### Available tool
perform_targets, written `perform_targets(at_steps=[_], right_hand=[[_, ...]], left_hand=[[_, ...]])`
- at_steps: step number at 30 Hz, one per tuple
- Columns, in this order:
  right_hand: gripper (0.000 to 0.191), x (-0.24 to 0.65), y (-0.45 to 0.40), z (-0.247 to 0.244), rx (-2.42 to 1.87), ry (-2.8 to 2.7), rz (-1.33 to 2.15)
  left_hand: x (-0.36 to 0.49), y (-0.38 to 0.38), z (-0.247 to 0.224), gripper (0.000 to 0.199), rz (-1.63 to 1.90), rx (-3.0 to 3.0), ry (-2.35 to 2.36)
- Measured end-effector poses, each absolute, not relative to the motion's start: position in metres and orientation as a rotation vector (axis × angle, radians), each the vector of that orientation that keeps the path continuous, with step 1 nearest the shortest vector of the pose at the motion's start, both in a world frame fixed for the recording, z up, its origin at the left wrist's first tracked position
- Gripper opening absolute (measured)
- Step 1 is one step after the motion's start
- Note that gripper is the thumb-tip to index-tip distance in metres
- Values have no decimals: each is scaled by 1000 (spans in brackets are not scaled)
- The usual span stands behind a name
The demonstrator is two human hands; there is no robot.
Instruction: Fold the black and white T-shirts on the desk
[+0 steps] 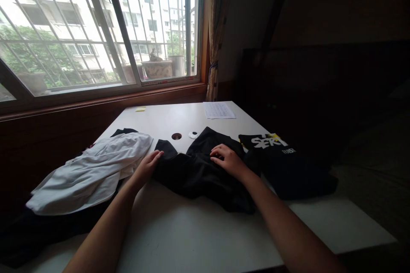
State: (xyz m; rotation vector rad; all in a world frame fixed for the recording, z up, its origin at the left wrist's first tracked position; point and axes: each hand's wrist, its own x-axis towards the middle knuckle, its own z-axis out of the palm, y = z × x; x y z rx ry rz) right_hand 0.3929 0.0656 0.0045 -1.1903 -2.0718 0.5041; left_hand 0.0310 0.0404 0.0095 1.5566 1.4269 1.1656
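A crumpled black garment [195,175] lies across the middle of the white table; its exact kind is unclear. My left hand [151,163] pinches its left edge between thumb and fingers. Over the garment's right part rests my right hand [226,158], fingers loosely bent and apart, with no cloth visibly gripped. Left of my left hand is a heap with a white garment [92,175] on top of dark clothing [57,226]. To the right, a folded dark T-shirt [288,170] with white and yellow print lies close to the black garment.
The white table [192,239] has a round cable hole [176,136] and a white ring-shaped cover [194,135] behind the garment. Printed paper [219,110] and a yellow note [140,108] lie at the far end. Beyond are a barred window [153,30] and a curtain [216,30].
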Motion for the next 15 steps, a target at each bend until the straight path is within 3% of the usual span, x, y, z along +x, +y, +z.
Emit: perform_targets(at_steps=[7,15], right_hand=[[55,402,71,-6,-1486,-2080,472],[16,405,67,11,-1439,-2046,772]], left_hand=[[27,43,6,52,1093,1550,1467],[34,25,28,58,831,1528,1392]])
